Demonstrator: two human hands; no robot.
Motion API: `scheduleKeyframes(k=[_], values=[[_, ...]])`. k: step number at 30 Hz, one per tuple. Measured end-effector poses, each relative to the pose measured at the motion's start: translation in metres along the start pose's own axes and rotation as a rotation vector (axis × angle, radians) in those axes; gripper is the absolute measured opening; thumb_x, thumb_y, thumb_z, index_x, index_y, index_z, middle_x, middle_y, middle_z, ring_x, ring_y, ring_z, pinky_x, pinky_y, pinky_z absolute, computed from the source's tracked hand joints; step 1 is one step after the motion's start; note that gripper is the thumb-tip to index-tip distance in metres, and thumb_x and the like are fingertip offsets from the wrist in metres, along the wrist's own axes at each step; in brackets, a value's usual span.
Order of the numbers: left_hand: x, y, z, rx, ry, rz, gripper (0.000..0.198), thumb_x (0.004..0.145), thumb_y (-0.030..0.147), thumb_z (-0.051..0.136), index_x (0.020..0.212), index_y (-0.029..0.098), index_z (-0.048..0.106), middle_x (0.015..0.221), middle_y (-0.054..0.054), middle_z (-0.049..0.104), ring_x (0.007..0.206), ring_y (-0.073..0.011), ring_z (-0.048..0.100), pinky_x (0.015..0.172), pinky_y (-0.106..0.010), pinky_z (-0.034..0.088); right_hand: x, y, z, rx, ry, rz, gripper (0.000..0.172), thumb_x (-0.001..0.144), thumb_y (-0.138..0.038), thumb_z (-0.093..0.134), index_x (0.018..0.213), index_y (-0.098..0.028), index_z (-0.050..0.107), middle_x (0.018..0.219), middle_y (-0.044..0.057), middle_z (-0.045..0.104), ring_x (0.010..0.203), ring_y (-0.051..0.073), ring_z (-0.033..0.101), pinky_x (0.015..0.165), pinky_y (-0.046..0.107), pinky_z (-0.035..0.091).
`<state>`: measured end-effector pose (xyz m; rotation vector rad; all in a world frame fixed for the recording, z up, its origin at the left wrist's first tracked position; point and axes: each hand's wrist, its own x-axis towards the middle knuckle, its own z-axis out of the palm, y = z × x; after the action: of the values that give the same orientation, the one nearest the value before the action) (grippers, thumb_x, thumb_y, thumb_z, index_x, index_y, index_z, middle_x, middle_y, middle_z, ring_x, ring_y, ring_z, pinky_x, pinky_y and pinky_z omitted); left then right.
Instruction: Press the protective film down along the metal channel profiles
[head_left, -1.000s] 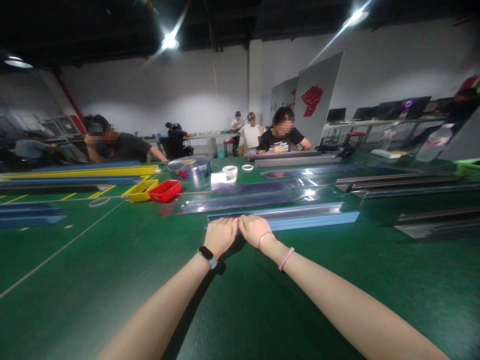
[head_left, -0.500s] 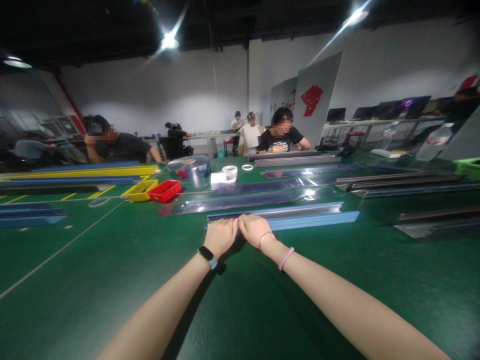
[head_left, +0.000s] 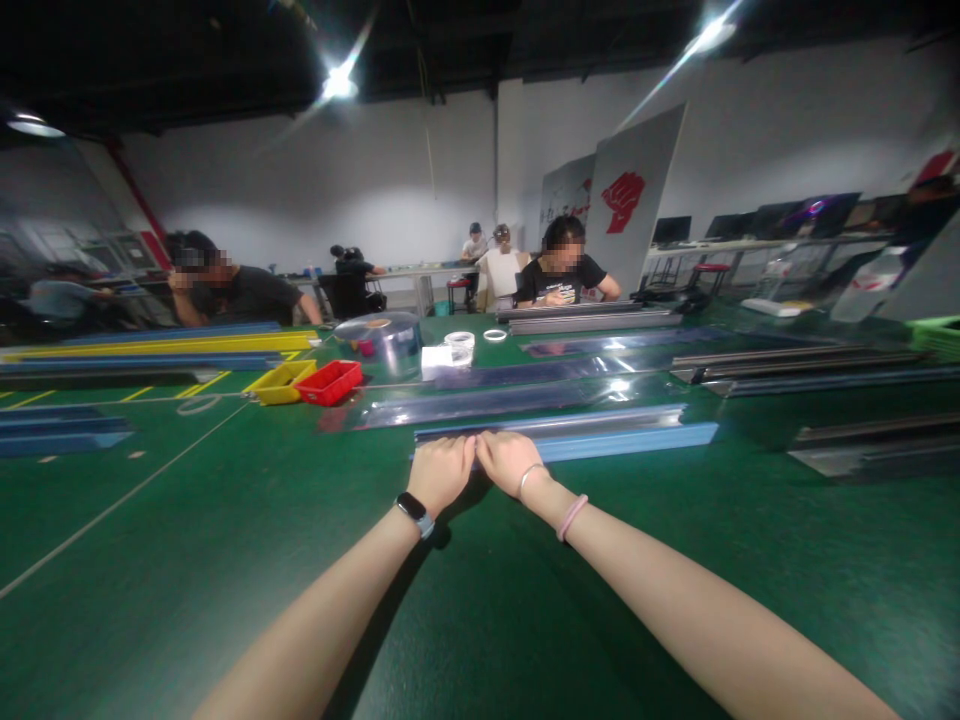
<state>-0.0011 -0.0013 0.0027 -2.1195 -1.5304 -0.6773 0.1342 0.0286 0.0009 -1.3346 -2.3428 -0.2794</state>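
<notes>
A long blue channel-shaped strip (head_left: pixel 630 437) lies across the green table (head_left: pixel 480 620) in front of me, its inside grey. My left hand (head_left: pixel 444 470) is closed over the strip's near edge toward its left end. Right beside it, thumbs meeting, my right hand (head_left: pixel 508 460) grips the same edge. The fingertips of both hands are hidden behind the strip's side. Just beyond the strip lies a clear plastic film strip (head_left: pixel 465 402) with shiny reflections.
Left of the film stand a red bin (head_left: pixel 330 382) and a yellow bin (head_left: pixel 283 382). Behind are a clear film roll (head_left: pixel 394 345) and white tape rolls (head_left: pixel 460 347). Dark channel strips (head_left: pixel 817 365) lie at right. A person (head_left: pixel 566 270) sits across the table.
</notes>
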Motion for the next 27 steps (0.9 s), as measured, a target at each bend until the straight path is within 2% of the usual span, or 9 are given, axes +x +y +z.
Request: scheduleKeyframes(k=[8,14,20,27], values=[[-0.0003,-0.0003,0.0001,-0.007,-0.001,-0.022,0.039,0.086,0.030,0.025,0.065,0.016,0.055,0.061,-0.005,0.058,0.058,-0.0146,0.052,0.055,-0.025,0.033,-0.0005,-0.0013,-0.0005,0.009,0.029,0.009,0.035,0.087,-0.028,0.022,0.076,-0.017,0.053,0.073,0.004,0.061,0.069,0.013,0.054,0.065,0.023,0.032],[-0.0002,0.0005,-0.0017,-0.020,0.028,-0.001,0.036,0.086,0.027,0.026,0.068,0.016,0.056,0.063,-0.005,0.059,0.061,-0.0140,0.053,0.058,-0.025,0.035,0.0000,-0.0022,-0.0028,0.006,-0.053,0.028,0.036,0.087,-0.030,0.022,0.077,-0.017,0.053,0.074,0.006,0.061,0.069,0.013,0.055,0.064,0.023,0.033],[-0.0001,0.0005,-0.0003,-0.009,-0.007,-0.001,0.037,0.086,0.028,0.026,0.065,0.016,0.055,0.062,-0.005,0.059,0.059,-0.0144,0.053,0.055,-0.025,0.034,-0.0001,-0.0020,-0.0022,0.005,-0.009,0.028,0.036,0.087,-0.029,0.021,0.079,-0.017,0.053,0.073,0.005,0.061,0.069,0.013,0.055,0.064,0.023,0.033],[-0.0004,0.0003,-0.0021,-0.015,0.015,-0.003,0.036,0.086,0.026,0.025,0.068,0.017,0.055,0.063,-0.004,0.058,0.061,-0.0144,0.052,0.058,-0.025,0.034,0.0005,-0.0026,-0.0016,0.002,-0.053,0.053,0.038,0.087,-0.031,0.020,0.078,-0.017,0.054,0.073,0.006,0.061,0.067,0.014,0.055,0.062,0.023,0.033]])
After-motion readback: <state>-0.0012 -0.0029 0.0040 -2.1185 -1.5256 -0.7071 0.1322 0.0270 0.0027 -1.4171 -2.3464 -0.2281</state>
